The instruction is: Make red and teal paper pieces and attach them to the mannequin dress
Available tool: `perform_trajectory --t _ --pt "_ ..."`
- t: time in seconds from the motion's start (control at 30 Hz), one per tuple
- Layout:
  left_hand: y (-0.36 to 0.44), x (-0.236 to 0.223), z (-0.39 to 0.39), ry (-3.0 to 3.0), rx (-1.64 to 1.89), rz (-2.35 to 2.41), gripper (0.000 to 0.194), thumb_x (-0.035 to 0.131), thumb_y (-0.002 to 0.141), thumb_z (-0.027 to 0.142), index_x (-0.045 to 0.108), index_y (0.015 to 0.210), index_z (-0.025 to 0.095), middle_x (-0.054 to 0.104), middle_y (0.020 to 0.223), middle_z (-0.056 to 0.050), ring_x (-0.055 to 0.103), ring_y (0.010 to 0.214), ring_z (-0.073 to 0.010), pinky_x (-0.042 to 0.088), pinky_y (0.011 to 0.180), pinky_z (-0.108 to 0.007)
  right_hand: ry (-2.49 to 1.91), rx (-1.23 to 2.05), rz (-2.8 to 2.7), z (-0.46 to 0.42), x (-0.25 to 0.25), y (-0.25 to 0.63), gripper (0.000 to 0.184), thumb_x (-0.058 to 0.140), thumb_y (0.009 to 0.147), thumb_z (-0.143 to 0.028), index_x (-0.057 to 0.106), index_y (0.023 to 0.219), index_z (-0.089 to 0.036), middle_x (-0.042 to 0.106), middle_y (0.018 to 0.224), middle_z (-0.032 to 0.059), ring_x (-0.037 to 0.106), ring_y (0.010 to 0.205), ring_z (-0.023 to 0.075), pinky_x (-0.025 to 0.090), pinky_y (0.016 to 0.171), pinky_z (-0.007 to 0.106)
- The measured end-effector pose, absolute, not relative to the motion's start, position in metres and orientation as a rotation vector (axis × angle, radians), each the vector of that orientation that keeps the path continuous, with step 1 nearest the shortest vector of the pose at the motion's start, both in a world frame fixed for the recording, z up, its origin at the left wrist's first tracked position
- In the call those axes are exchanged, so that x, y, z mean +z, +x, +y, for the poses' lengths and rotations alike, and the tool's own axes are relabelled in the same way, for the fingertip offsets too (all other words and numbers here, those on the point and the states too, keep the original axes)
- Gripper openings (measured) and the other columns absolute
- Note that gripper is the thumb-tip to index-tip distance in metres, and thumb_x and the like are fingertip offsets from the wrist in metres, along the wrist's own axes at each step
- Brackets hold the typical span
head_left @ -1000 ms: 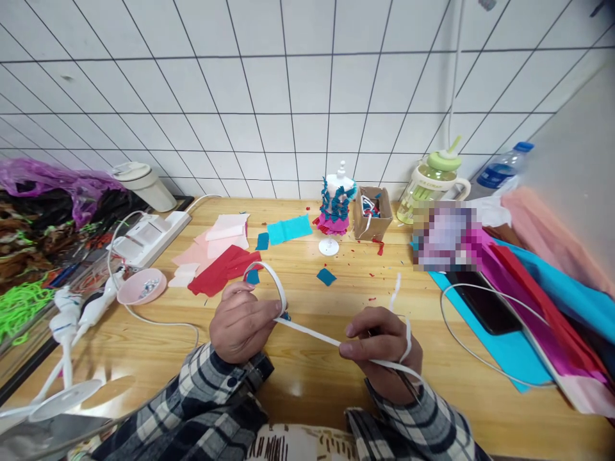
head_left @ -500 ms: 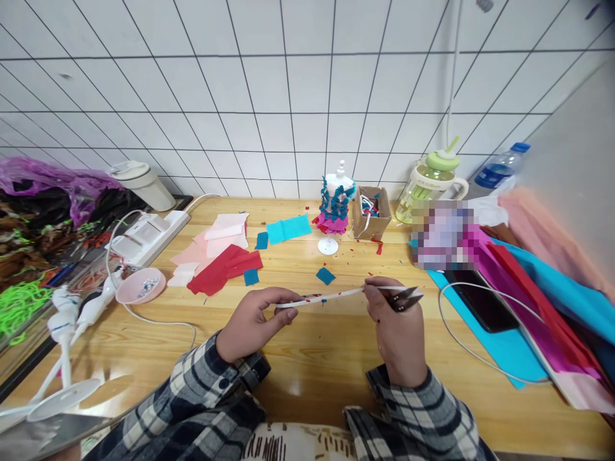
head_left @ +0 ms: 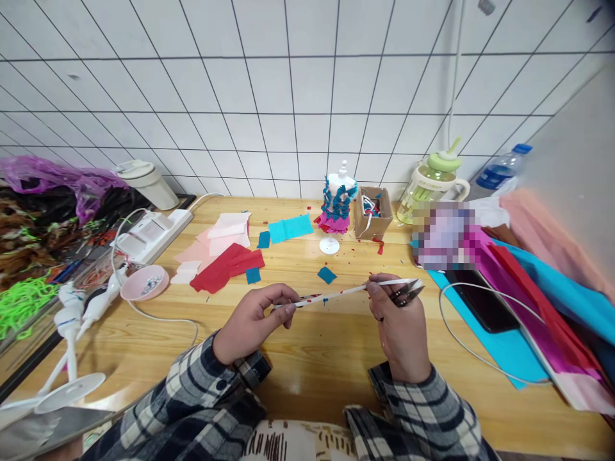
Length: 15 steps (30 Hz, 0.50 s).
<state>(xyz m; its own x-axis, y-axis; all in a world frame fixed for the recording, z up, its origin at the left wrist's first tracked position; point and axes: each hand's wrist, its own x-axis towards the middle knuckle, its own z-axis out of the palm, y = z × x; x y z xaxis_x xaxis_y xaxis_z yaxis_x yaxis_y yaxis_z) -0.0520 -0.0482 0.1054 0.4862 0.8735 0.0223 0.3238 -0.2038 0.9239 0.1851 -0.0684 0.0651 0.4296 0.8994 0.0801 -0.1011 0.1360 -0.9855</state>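
Observation:
A narrow white strip [head_left: 331,296] with red specks is stretched between my hands above the table. My left hand [head_left: 257,320] pinches its left end between thumb and forefinger. My right hand [head_left: 401,326] grips it near the other end, which sticks out past the fingers. Small dark scissors [head_left: 407,293] are also tucked in the right hand, blades pointing right and handles mostly hidden. Beyond the hands stands a small white dress form [head_left: 342,182] with teal ruffles and a magenta and red skirt. A blue paper square [head_left: 327,275] lies just behind the strip.
A small cardboard box [head_left: 372,227] holds scraps beside the dress form. Red paper [head_left: 216,269], pink paper and light-blue paper [head_left: 291,228] lie left. A pink bowl [head_left: 144,285], power strip and cable are farther left. Right are a drink bottle [head_left: 435,179], phone [head_left: 480,301] and coloured sheets.
My left thumb and forefinger have closed on the strip's left end. The strip now looks straighter and slants up more steeply to the right. My right hand has shifted slightly.

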Motion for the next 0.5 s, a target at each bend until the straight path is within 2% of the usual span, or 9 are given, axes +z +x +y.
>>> perform_trajectory --t 0.07,0.17,0.3,0.4,0.5 --pt "-0.051 0.103 -0.049 1.761 0.723 0.942 0.012 0.045 0.093 0.026 0.054 0.092 0.017 0.066 0.072 -0.001 0.061 0.067 -0.0127 0.048 0.065 -0.024 -1.208 0.911 -0.829 -0.068 0.064 0.183 0.028 0.072 0.073 -0.038 0.068 0.093 -0.018 0.067 0.079 0.0033 0.047 0.051 0.0082 0.035 0.046 0.023" --pt "-0.052 0.099 -0.047 2.021 0.803 0.986 0.012 0.041 0.093 0.018 0.052 0.098 0.019 0.068 0.077 -0.002 0.062 0.071 -0.0137 0.048 0.068 -0.027 -1.173 1.044 -0.811 -0.067 0.06 0.179 0.031 0.064 0.081 -0.043 0.067 0.098 -0.019 0.068 0.088 0.0052 0.044 0.049 0.0068 0.035 0.044 0.023" --pt "-0.064 0.1 -0.039 2.725 0.949 0.947 0.03 0.046 0.086 0.007 0.059 0.107 0.022 0.072 0.101 -0.005 0.062 0.086 -0.0168 0.045 0.087 -0.037 -1.059 1.18 -0.754 -0.07 0.05 0.176 0.029 0.057 0.086 -0.044 0.068 0.1 -0.021 0.067 0.099 0.0071 0.051 0.054 0.0077 0.039 0.048 0.023" --pt "-0.077 0.107 -0.036 2.991 1.031 0.836 0.035 0.051 0.083 0.006 0.061 0.112 0.024 0.072 0.108 -0.004 0.063 0.085 -0.0158 0.043 0.094 -0.039 -0.863 1.111 -0.76 -0.076 0.045 0.181 0.018 0.064 0.083 -0.039 0.071 0.09 -0.025 0.064 0.091 0.0029 0.046 0.052 0.0055 0.036 0.047 0.022" --pt "-0.088 0.115 -0.039 3.104 1.129 0.86 0.035 0.057 0.08 0.006 0.063 0.11 0.022 0.074 0.102 -0.005 0.065 0.083 -0.0158 0.047 0.09 -0.036 -0.664 1.111 -0.896 -0.083 0.048 0.191 0.005 0.074 0.075 -0.031 0.073 0.08 -0.031 0.059 0.081 -0.0001 0.048 0.057 0.0083 0.036 0.048 0.023"
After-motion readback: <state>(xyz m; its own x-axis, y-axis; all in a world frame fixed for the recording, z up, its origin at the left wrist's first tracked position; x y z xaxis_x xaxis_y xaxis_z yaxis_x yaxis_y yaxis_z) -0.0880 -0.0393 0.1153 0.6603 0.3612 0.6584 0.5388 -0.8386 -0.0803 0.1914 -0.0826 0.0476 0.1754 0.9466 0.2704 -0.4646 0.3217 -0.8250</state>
